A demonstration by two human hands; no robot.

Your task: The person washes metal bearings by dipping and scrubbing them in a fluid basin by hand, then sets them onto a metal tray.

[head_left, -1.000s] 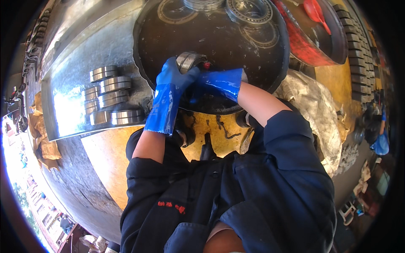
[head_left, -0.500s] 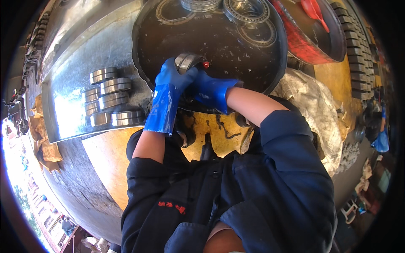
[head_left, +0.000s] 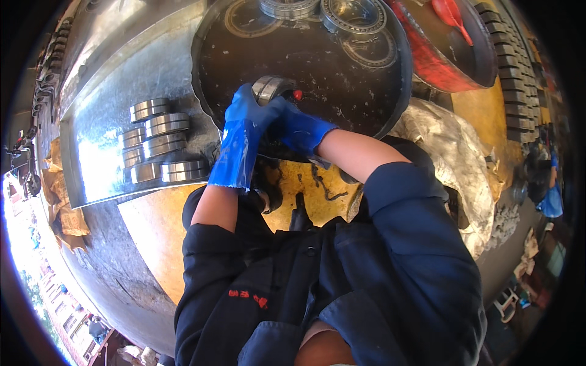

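Blue-gloved left hand [head_left: 247, 110] grips a shiny cylindrical steel bearing [head_left: 267, 89] over a round black basin [head_left: 210, 85], grip of right hand [head_left: 296, 126] hidden, handling seemingly unfinished, with stacked silvery steel rings [head_left: 166, 124], done or waiting, at left.

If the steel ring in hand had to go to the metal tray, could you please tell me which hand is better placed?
Probably the left hand: it grips the steel ring and is nearer the metal tray. The right hand lies farther from the tray, its fingers hidden.
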